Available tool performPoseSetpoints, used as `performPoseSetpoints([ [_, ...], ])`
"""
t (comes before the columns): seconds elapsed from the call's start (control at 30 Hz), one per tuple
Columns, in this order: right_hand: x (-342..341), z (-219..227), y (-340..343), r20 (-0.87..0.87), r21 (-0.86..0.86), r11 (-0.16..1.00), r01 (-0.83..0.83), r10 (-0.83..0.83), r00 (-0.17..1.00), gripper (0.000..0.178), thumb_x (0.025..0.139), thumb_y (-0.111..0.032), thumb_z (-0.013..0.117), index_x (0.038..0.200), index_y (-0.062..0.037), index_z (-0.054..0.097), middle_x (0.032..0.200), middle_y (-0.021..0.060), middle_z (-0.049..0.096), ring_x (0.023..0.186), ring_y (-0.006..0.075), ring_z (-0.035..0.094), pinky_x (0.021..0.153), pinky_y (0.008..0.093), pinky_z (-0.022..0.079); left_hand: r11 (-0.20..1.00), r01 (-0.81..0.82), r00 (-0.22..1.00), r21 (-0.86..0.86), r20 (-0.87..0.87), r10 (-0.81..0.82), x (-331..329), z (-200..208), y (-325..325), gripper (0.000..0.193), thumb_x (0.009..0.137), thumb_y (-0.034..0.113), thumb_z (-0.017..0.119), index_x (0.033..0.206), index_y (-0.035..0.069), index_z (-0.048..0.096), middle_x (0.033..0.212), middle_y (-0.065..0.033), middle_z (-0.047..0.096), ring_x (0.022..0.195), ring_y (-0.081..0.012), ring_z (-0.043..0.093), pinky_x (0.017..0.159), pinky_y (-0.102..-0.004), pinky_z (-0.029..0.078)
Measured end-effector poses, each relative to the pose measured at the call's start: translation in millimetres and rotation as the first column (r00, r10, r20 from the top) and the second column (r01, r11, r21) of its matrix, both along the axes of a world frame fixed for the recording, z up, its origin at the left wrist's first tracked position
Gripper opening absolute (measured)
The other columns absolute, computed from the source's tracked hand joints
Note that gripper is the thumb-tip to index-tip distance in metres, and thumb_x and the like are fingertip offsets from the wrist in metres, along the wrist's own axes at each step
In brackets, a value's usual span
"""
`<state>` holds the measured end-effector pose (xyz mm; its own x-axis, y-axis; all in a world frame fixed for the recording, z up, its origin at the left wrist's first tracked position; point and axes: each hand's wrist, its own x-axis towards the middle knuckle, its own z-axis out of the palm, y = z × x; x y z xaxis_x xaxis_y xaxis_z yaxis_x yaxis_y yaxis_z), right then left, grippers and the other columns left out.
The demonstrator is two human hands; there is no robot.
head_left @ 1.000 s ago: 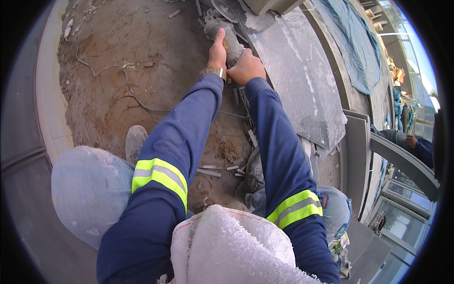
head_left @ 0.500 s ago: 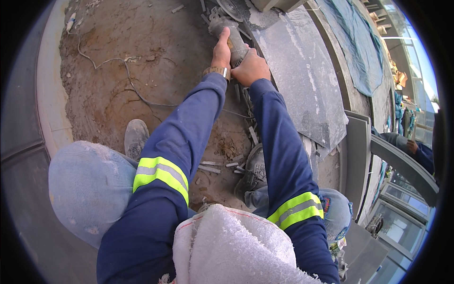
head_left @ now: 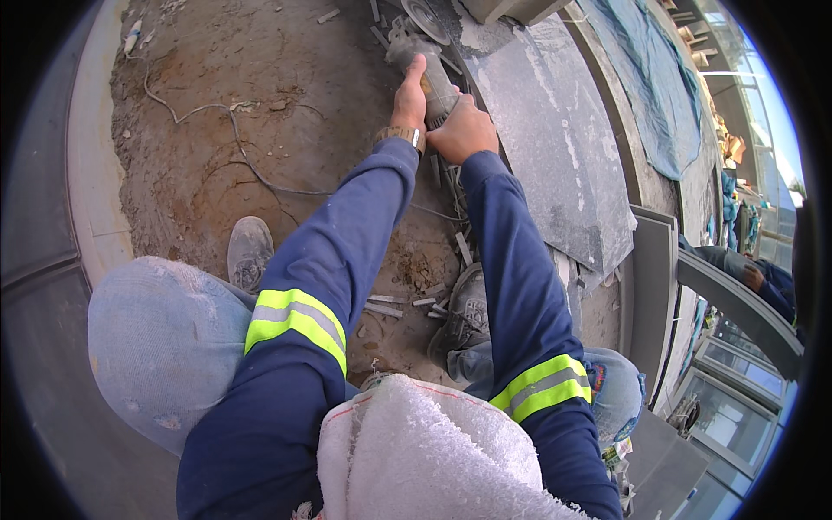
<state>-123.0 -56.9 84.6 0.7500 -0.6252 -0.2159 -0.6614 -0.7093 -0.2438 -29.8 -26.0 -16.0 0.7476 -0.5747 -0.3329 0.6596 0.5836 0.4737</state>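
Observation:
Both my arms reach forward to a dusty grey angle grinder (head_left: 438, 97). My left hand (head_left: 410, 97) wraps the left side of its body, thumb lying along the top. From the right, my right hand (head_left: 466, 127) closes round the rear of the body. The grinder's round disc (head_left: 425, 19) is at the far end, by the left edge of a grey stone slab (head_left: 555, 130). I cannot tell whether the disc touches the slab. My fingers' undersides are hidden.
A grey cable (head_left: 237, 143) winds over the dirt floor (head_left: 195, 199). Thin stone offcuts (head_left: 383, 305) lie near my shoes. Blue-green cloth (head_left: 654, 95) covers part of the right side. Grey panels (head_left: 652, 286) stand nearby, and another person's hand (head_left: 753, 277) shows at far right.
The grinder and both hands have shifted very slightly to the right and nearer me. More of the disc shows now. My grip looks the same.

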Motion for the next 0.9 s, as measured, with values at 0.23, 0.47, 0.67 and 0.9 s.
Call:
performPoseSetpoints([
  [0.23, -3.1, 0.6, 0.4, -0.002, -0.002, 1.0, 0.004, -0.004, 1.0, 0.087, 0.071, -0.038, 0.078, 0.142, -0.0017, 0.045, 0.11, 0.0256, 0.07, 0.104, 0.0406, 0.068, 0.093, 0.0452, 0.054, 1.0, 0.01, 1.0, -0.005, -0.007, -0.01, -5.9, 8.0, 3.4, 0.049, 0.095, 0.052, 0.06, 0.106, 0.005, 0.063, 0.086, -0.0141, 0.07, 0.074, -0.0286, 0.069, 0.072, -0.0406, 0.058],
  [0.47, -3.9, 7.1, 5.2, -0.025, 0.012, 1.0, 0.005, -0.005, 1.0, 0.086, 0.071, -0.038, 0.078, 0.142, -0.0024, 0.045, 0.111, 0.0254, 0.069, 0.105, 0.0402, 0.068, 0.094, 0.0451, 0.053, 1.0, 0.0, 1.0, -0.025, 0.002, 0.0, -0.2, -5.4, 3.4, 0.047, 0.095, 0.051, 0.061, 0.108, 0.006, 0.062, 0.088, -0.014, 0.07, 0.075, -0.0289, 0.069, 0.072, -0.0408, 0.058],
  [0.67, -7.4, 5.4, 3.7, -0.026, 0.006, 1.0, 0.019, -0.019, 0.999, 0.088, 0.071, -0.039, 0.079, 0.143, -0.0032, 0.044, 0.111, 0.0253, 0.069, 0.105, 0.0401, 0.068, 0.094, 0.0452, 0.053, 0.999, 0.049, 0.999, 0.004, -0.02, -0.048, -3.4, -5.7, 2.7, 0.05, 0.095, 0.053, 0.059, 0.107, 0.005, 0.063, 0.087, -0.015, 0.07, 0.075, -0.0295, 0.069, 0.072, -0.0411, 0.058],
  [0.9, -10.8, 4.7, 5.2, -0.009, 0.004, 1.0, -0.003, 0.003, 1.0, 0.088, 0.071, -0.039, 0.079, 0.143, -0.0032, 0.044, 0.111, 0.0257, 0.069, 0.106, 0.0405, 0.068, 0.094, 0.0452, 0.053, 0.997, 0.065, 0.997, -0.035, -0.027, -0.066, -3.7, -12.3, 3.8, 0.051, 0.095, 0.054, 0.058, 0.106, 0.004, 0.063, 0.086, -0.0154, 0.07, 0.075, -0.0298, 0.069, 0.072, -0.0413, 0.058],
])
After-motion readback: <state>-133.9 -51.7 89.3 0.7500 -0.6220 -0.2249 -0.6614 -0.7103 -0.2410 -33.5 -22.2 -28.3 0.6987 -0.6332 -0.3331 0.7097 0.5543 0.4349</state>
